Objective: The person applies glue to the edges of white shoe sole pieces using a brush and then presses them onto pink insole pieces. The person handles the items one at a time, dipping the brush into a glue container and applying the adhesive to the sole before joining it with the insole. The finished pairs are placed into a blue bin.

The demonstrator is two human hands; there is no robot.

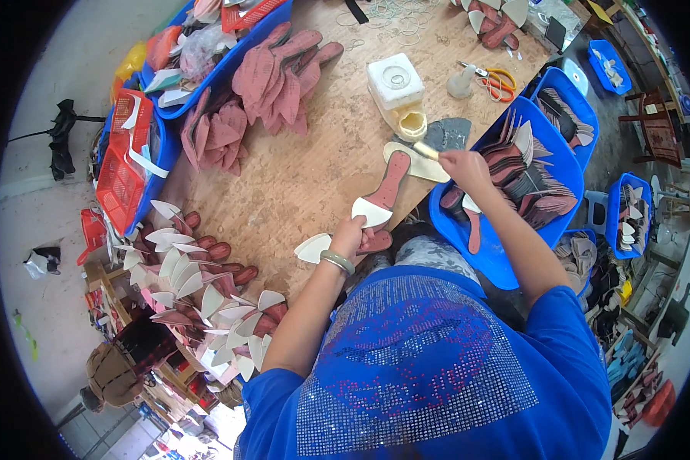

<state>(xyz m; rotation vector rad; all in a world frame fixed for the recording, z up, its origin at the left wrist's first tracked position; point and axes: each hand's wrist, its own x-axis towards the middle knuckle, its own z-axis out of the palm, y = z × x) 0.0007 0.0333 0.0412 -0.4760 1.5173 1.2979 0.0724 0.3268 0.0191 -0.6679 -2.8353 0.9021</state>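
My left hand [349, 236] is closed on a dark red insole [392, 181], gripping it at the end that carries a white pointed piece [371, 211]. Another white-tipped insole [377, 242] lies beneath that hand, partly hidden. In my right hand [468, 170] is a brush [427, 150], its fingers wrapped round the handle. The brush points toward a glue pot [412, 124] with a yellowed, crusted mouth. Joined to or touching the pot is a white block [395, 79]. Below the brush lie a cream flat piece [418, 163] and a dark grey sheet [448, 133].
Orange-handled scissors [499, 83] and a small translucent bottle [461, 83] stand behind the brush. Piles of red insoles [277, 83] cover the far left; white-tipped ones [199, 268] line the left edge. A blue bin [540, 218] of insoles sits at my right.
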